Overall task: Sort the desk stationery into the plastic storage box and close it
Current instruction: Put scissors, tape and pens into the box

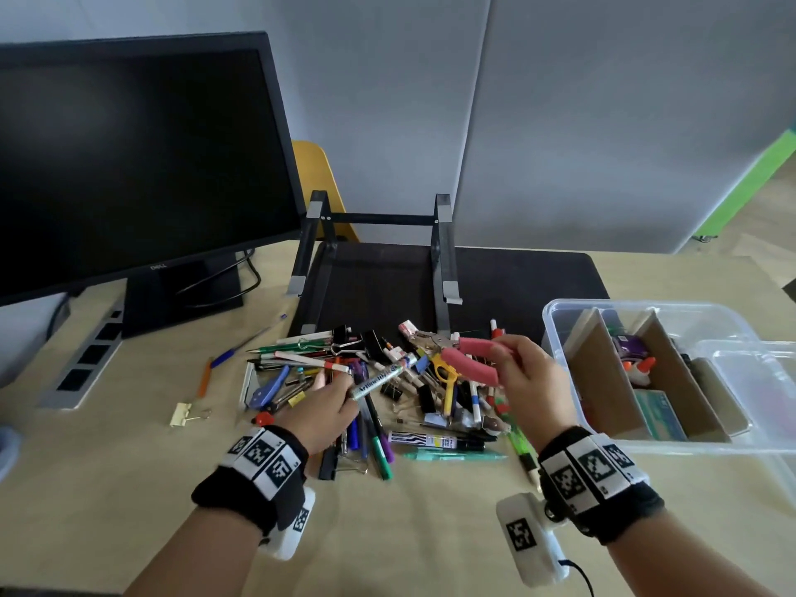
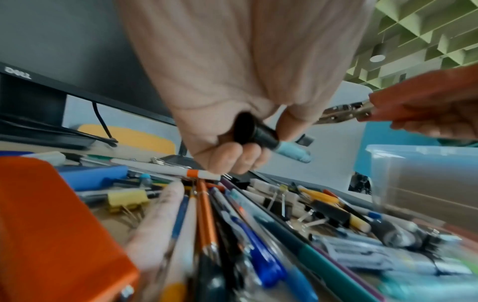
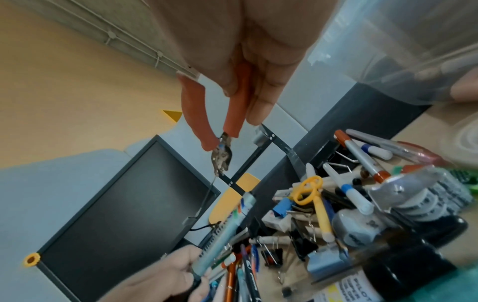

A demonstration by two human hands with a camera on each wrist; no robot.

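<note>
A heap of pens, markers, binder clips and yellow scissors [image 1: 446,377] lies mid-desk. My left hand [image 1: 327,402] grips a silver marker [image 1: 385,377] above the heap; the left wrist view shows its black end [image 2: 258,132] inside my curled fingers. My right hand [image 1: 523,372] holds small red-handled pliers [image 1: 469,357] lifted over the pile, their metal nose [image 3: 222,158] pointing left. The clear plastic storage box [image 1: 560,314] stands at right, open, with cardboard dividers [image 1: 603,372] and a few items inside.
A black monitor [image 1: 129,165] fills the left rear. A black laptop stand [image 1: 374,252] sits on a dark mat behind the heap. A power strip [image 1: 86,359] is at left; a yellow binder clip [image 1: 185,413] and a blue pen [image 1: 245,342] lie apart. The clear lid [image 1: 762,372] overlaps the box.
</note>
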